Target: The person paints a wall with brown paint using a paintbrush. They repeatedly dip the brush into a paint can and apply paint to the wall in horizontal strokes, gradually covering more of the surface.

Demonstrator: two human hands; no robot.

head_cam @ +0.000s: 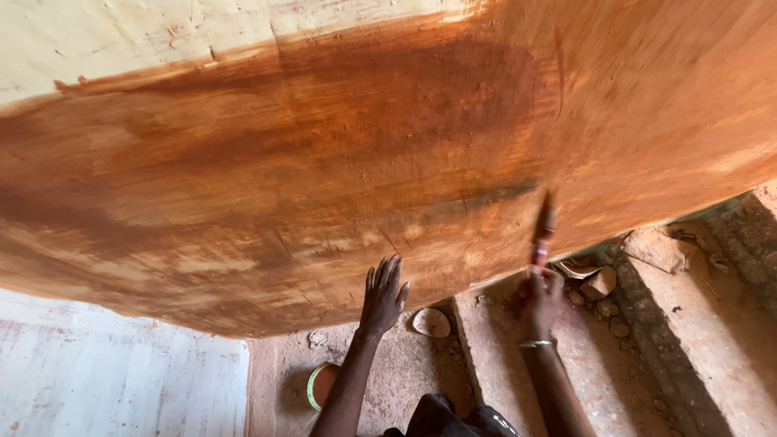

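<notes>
Head view looks down along a wall, and we start with our left hand (383, 293): its fingers are spread wide and the palm lies flat against the lower edge of the painted wall (324, 162). Our right hand (541, 299) is closed in a fist around the handle of a paintbrush (544, 231), with a thin metal bangle (535, 344) on the wrist. The brush stands nearly upright, blurred, its bristle end touching the wall just above the hand.

We see the wall as rough plaster, coated in wet rust-orange paint laid on in long streaks, darker brown near the middle and thinner and paler toward the bottom. A strip along the top left is bare cream. A dark scuffed line runs across the paint just left of the brush tip.

Below the hands lies a dusty earthen floor (405, 364). A round green-rimmed bowl (321, 385) sits beside our left forearm, a pale stone (430, 322) lies between the two arms, and broken rubble (599, 283) is scattered to the right of our right hand.
</notes>
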